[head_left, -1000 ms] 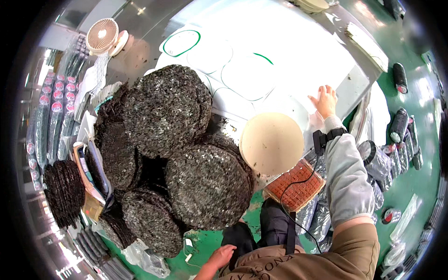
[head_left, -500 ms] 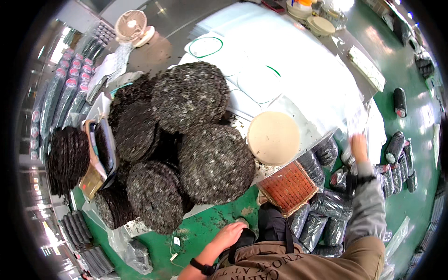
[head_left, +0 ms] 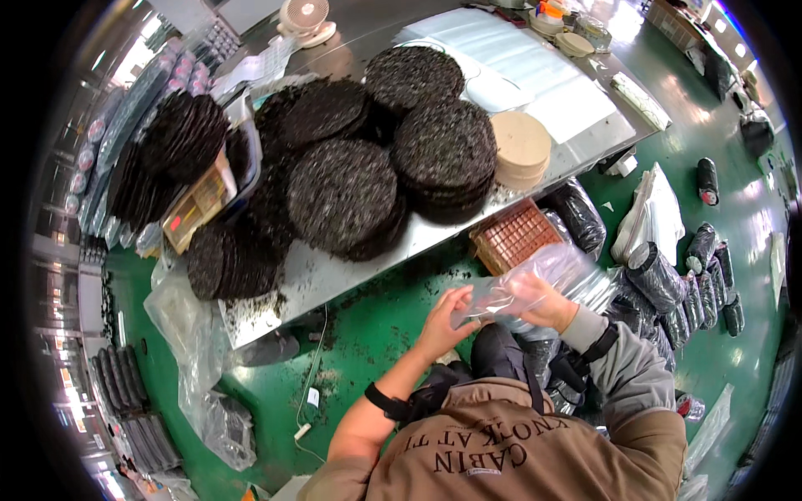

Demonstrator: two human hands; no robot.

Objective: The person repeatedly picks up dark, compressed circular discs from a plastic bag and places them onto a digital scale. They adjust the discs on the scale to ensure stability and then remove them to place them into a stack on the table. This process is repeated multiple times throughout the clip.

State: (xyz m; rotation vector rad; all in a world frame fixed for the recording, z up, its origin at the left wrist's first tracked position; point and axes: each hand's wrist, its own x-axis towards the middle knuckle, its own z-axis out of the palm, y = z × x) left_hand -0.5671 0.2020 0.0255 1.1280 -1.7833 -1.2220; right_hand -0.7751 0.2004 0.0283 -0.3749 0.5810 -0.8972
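Note:
A clear plastic bag [head_left: 561, 265] is held in front of my body, between both hands. My left hand [head_left: 449, 324] pinches its left end, fingers closed on the film. On the other side my right hand [head_left: 547, 302] grips the bag, its fingertips partly covered by the film. Beyond my hands, several stacks of dark round dried sheets that look like seaweed [head_left: 342, 196] stand on the metal table [head_left: 330, 299]. Nearest to the bag among them is a taller stack [head_left: 444, 144]. Round beige discs [head_left: 521, 144] lie piled at the table's near edge.
Below the table edge stands a reddish woven basket [head_left: 520, 237]. Filled dark packages [head_left: 660, 271] crowd the green floor at right, beside white sheets [head_left: 650, 215]. White film sheets [head_left: 535, 79] cover the table's far right. A fan [head_left: 306, 18] stands at the back.
My right hand has come back from the far right to my front with a clear bag. My left hand has risen from my lap and taken hold of it. The view has shifted.

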